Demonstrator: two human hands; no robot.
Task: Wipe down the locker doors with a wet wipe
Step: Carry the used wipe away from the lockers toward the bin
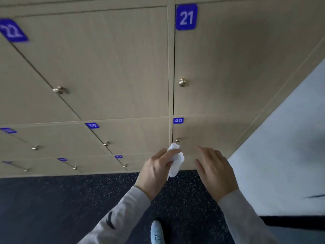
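Head view, left hand (154,173) pinching wet wipe (175,161) — locker doors (114,67), brass knobs (183,82)

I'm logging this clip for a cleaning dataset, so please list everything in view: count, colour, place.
locker doors: at least eight in view, light wood, filling the upper frame
number labels: eight, blue; 22, 21, 39, 40 and 42 readable, the rest blurred
knobs: eight, brass, one per door
wet wipe: one, white, crumpled, below the knob of door 40
floor: dark, speckled, under the lockers
wall: pale, at right
shoe: one, light blue, bottom centre
sleeves: two, grey
left hand: holds the wipe
right hand: holds nothing, fingers straight, beside the wipe
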